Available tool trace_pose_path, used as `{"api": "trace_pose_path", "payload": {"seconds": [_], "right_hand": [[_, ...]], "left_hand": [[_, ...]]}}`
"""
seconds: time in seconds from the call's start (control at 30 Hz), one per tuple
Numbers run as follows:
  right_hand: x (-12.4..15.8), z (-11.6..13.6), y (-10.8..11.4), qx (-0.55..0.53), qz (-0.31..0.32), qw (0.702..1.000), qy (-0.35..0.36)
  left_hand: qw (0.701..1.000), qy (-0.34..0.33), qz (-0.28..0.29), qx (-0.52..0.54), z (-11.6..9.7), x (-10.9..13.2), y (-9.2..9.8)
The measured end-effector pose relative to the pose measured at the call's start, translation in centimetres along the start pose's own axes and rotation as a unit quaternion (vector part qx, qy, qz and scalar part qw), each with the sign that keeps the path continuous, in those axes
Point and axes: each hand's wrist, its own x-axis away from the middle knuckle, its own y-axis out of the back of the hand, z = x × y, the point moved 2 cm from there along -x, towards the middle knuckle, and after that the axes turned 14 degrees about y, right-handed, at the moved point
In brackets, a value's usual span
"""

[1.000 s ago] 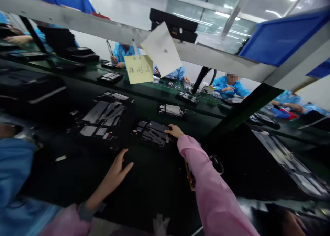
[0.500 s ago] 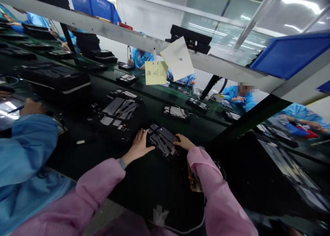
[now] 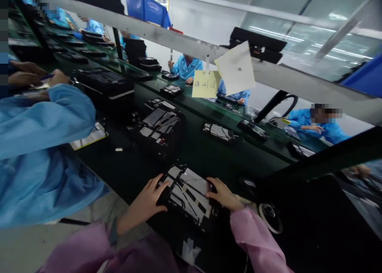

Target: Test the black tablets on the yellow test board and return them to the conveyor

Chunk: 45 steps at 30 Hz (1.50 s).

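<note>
Between my hands is a black tray [image 3: 191, 195] of flat silvery-grey panels crossed by dark strips; I cannot make out exactly what the parts are. My left hand [image 3: 146, 201] grips its left edge, thumb low and fingers along the far corner. On the opposite side, my right hand [image 3: 223, 194] holds the right edge, fingertips reaching over the rim. The tray lies low over the dark bench, close to its front edge; whether it touches the surface I cannot tell. Beyond it stands a stack of similar trays [image 3: 158, 131].
A co-worker's blue sleeve [image 3: 47, 116] reaches over the bench at left, beside another black stack [image 3: 103, 84]. Overhead runs a grey shelf beam [image 3: 185, 46] with paper notes [image 3: 205, 84] hanging from it. A white ring-shaped object [image 3: 270, 217] lies right of my right hand.
Both hands have brought the tray away from the stack, nearer to me and the bench's front edge. The view has turned left, and the co-worker's arm at left has shifted.
</note>
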Motion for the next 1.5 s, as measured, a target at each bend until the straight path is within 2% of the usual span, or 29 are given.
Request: {"api": "trace_pose_path", "payload": {"seconds": [0.13, 0.27, 0.33, 0.43, 0.5, 0.57, 0.67, 0.77, 0.9, 1.0, 1.1, 1.17, 1.3, 1.43, 1.5], "right_hand": [[0.2, 2.5, -1.3, -0.024, 0.006, 1.0, 0.015], [0.5, 2.8, -1.8, -0.052, -0.002, 0.999, 0.011], [0.5, 2.6, -1.8, -0.071, 0.0, 0.997, -0.003], [0.3, 2.1, -1.6, -0.088, 0.008, 0.996, -0.028], [0.1, 1.9, -1.5, -0.092, 0.01, 0.995, -0.04], [-0.1, 1.8, -1.3, -0.093, 0.009, 0.994, -0.048], [-0.4, 1.6, -1.1, -0.086, 0.003, 0.995, -0.05], [-0.8, 1.5, -0.9, -0.061, -0.015, 0.997, -0.041], [0.1, 2.5, -0.3, 0.033, -0.102, 0.994, -0.024], [1.9, 4.7, -0.4, 0.082, -0.142, 0.986, 0.015], [3.4, 7.2, -1.8, 0.114, -0.129, 0.984, 0.051], [3.8, 8.4, -3.2, 0.157, -0.118, 0.979, 0.048], [3.6, 9.3, -5.3, 0.217, -0.099, 0.97, 0.037], [2.8, 9.5, -6.0, 0.248, -0.101, 0.962, 0.059], [2.8, 9.4, -6.1, 0.247, -0.139, 0.958, 0.042]], "left_hand": [[0.998, 0.069, 0.002, 0.004, 1.5, 3.4, 0.1], [0.995, 0.101, 0.009, 0.0, 2.7, 4.6, -1.0], [0.996, 0.09, 0.009, -0.007, 3.6, 4.5, -2.0], [0.999, 0.036, -0.019, -0.002, 4.8, 4.1, -3.4], [0.999, 0.004, -0.041, 0.002, 5.1, 4.0, -4.0], [0.998, 0.012, -0.057, -0.002, 4.8, 3.8, -4.2], [0.996, 0.053, -0.067, -0.008, 3.7, 3.5, -3.7], [0.997, 0.043, -0.058, -0.012, 2.6, 3.0, -2.4], [0.999, 0.025, -0.039, -0.028, 1.8, 2.2, -1.2], [0.999, 0.016, -0.022, -0.025, 1.3, 1.7, -0.6], [0.999, -0.016, -0.034, -0.023, 0.2, 1.3, 0.1], [0.997, -0.056, -0.048, -0.014, -0.9, 1.1, 0.6], [0.993, -0.111, -0.043, 0.023, -3.0, 1.2, 1.5], [0.994, -0.077, -0.063, 0.036, -2.5, 1.6, 1.9], [0.996, -0.033, -0.069, 0.034, -1.3, 1.9, 1.9]]}}
